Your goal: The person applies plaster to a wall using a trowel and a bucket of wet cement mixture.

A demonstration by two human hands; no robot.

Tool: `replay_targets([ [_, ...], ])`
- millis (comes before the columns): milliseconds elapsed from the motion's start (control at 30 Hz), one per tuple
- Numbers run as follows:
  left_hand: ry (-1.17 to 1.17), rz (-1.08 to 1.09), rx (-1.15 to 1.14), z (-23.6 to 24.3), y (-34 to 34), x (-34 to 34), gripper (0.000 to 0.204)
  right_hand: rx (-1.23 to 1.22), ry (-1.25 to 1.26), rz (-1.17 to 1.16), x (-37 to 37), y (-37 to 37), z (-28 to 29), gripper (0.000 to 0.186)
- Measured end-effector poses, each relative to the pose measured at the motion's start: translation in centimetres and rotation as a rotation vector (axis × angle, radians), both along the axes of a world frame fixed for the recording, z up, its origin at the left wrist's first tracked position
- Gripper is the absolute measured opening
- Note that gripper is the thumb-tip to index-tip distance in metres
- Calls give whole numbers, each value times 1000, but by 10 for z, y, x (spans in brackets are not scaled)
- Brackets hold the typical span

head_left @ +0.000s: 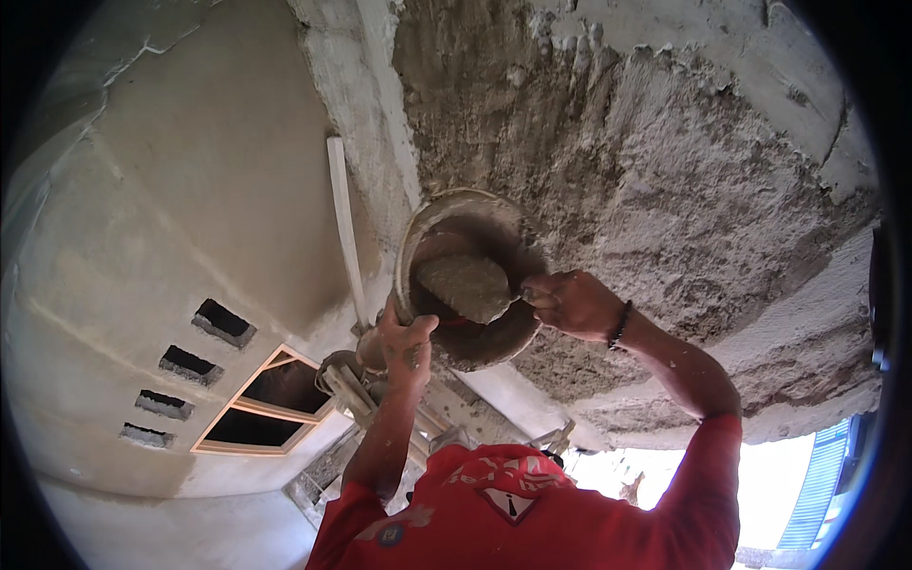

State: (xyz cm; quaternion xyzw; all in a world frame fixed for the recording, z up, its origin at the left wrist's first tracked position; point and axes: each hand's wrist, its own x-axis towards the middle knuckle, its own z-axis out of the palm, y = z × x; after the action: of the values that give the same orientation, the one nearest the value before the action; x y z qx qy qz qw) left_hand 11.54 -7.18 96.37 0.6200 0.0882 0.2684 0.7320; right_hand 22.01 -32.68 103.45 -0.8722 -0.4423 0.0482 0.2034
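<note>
The fingers [425, 326] of the left hand [408, 344] are closed on the lower rim of a round pan [446, 223]. They hold it up overhead, and the thumb and palm are smeared with grey mortar. Far to the left of those fingers is a smooth, pale plastered wall [190, 190] with four dark rectangular slots [224, 323] set in a slanting row. Nearer and lower is a window opening with a pale wooden frame [249, 410]. Just left of the fingers and above them a narrow white strip [344, 218] runs along the corner, and grey mortar-crusted poles [353, 388] lie close under the wrist.

The pan is crusted with dried mortar on its rim and wet and dark inside. In it is a thick, grainy lump of grey mortar [467, 285], which sits on a trowel blade.

To the right, the fingers [543, 290] of the right hand [570, 302] are clenched into a fist at the pan's right edge, around the trowel [518, 298]. Its handle is hidden inside the fist. A dark beaded bracelet [619, 325] circles that wrist.

Above and right of both hands spreads the ceiling [684, 161], coated in rough, clumpy fresh plaster. Below the hands is a red shirt [608, 532] bearing a white triangular warning sign [510, 503] that points downward. Far right, low down, is a blue slatted shutter [817, 484].
</note>
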Motion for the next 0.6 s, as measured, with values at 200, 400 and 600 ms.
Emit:
replay_targets([
  [200,-3,85,-166,11,17,-11,55,-41,-128,2,-4,-5,109,28],
  [400,-34,155,-210,24,26,-25,57,56,32,110,-5,-9,193,23],
  [600,-49,131,-159,-3,23,-19,51,161,-155,-392,95,-39,196,18],
])
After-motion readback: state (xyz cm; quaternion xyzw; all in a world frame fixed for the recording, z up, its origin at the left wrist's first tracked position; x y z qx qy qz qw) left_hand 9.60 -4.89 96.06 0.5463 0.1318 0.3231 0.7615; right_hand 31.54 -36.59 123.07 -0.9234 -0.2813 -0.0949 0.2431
